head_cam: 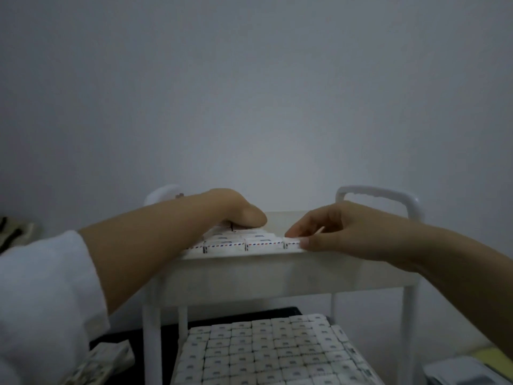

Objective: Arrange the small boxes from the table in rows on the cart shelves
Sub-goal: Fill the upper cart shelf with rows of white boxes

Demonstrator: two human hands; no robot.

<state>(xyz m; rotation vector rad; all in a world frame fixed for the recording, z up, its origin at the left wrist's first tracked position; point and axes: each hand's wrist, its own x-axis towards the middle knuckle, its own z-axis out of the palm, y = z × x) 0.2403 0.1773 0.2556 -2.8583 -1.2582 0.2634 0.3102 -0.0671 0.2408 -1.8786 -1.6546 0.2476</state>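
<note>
Small white boxes (241, 243) with red-and-blue striped edges lie in rows on the top shelf of a white cart (277, 276). My left hand (236, 209) rests on boxes toward the back left of that shelf, fingers curled down over them. My right hand (330, 232) pinches the rightmost box (291, 243) of the front row between thumb and fingers. The lower shelf holds a full layer of the same boxes (266, 348) packed in tidy rows.
The cart's handle loops (383, 193) rise at the back corners against a plain wall. More small boxes (105, 359) lie loose at the lower left. A pale object (466, 373) sits at the lower right. A patterned cloth (14, 232) is at the far left.
</note>
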